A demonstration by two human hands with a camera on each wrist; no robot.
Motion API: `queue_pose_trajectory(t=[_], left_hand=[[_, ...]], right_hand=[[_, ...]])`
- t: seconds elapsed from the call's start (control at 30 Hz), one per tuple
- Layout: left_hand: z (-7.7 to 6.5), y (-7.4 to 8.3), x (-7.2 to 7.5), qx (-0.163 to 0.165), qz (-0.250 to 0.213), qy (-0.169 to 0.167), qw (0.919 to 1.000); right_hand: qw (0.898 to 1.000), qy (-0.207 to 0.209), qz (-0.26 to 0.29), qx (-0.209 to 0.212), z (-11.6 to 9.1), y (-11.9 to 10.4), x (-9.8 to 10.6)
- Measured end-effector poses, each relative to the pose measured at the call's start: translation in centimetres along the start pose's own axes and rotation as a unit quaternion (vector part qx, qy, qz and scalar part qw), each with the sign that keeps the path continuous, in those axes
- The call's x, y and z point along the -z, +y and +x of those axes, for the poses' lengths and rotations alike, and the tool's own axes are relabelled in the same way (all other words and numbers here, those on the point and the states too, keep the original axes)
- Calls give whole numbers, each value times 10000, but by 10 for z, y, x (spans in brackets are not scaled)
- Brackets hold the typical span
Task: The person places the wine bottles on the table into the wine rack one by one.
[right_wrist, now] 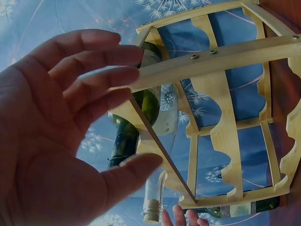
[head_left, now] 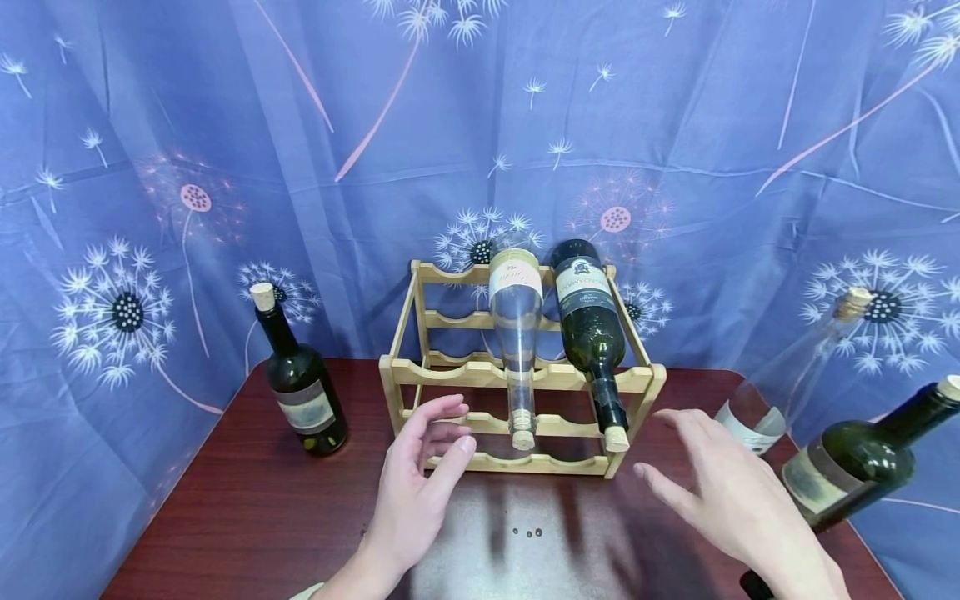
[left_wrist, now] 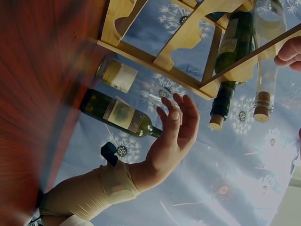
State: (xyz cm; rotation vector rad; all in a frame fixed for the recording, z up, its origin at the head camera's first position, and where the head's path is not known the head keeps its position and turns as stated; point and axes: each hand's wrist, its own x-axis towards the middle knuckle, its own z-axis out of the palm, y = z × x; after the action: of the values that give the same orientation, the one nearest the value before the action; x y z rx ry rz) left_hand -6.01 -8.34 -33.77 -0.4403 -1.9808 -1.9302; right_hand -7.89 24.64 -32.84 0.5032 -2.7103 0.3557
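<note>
A wooden wine rack (head_left: 517, 375) stands on the dark red table. On its top tier lie a clear glass bottle (head_left: 517, 325) and a dark green wine bottle (head_left: 590, 329), both corked, necks toward me and tilted down. My left hand (head_left: 420, 483) hovers in front of the rack's left half, fingers loosely bent, holding nothing. My right hand (head_left: 727, 483) is held off the rack's front right corner, its fingers spread and thumb apart. In the right wrist view, the right palm (right_wrist: 51, 136) appears bare, near the dark bottle's neck (right_wrist: 123, 146).
Left of the rack stands a corked dark bottle (head_left: 303, 392). On the right are a clear corked bottle (head_left: 787, 375) and another dark corked bottle (head_left: 847, 471), partly behind my right hand. Several small dark spots (head_left: 529, 533) lie on the table (head_left: 225, 508). A blue patterned curtain (head_left: 450, 108) hangs behind.
</note>
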Motion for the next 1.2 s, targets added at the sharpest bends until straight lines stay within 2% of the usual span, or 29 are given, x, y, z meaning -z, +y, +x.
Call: queue_pose_trajectory(t=[0.2, 0.43, 0.57, 0.77, 0.97, 1.2], left_hand=[[-2, -2, 6, -287, 421, -65, 9987], [-4, 0, 14, -333, 824, -265, 9957], [-6, -1, 18, -592, 1148, -328, 9911], [-7, -4, 25, -815, 1714, -458, 9808], [-8, -7, 35, -949, 2266, -899, 9652], [-10, -5, 45, -724, 2803, -1354, 9476]], right_hand=[[9991, 123, 97, -387, 2, 2, 1], [9967, 366, 295, -657, 4, 5, 2], [9942, 614, 442, -764, 6, 7, 2], [9895, 959, 533, -939, 9, 10, -2], [9810, 1419, 736, -1099, 13, 13, -5], [9665, 1848, 1039, -1448, 15, 21, -10]])
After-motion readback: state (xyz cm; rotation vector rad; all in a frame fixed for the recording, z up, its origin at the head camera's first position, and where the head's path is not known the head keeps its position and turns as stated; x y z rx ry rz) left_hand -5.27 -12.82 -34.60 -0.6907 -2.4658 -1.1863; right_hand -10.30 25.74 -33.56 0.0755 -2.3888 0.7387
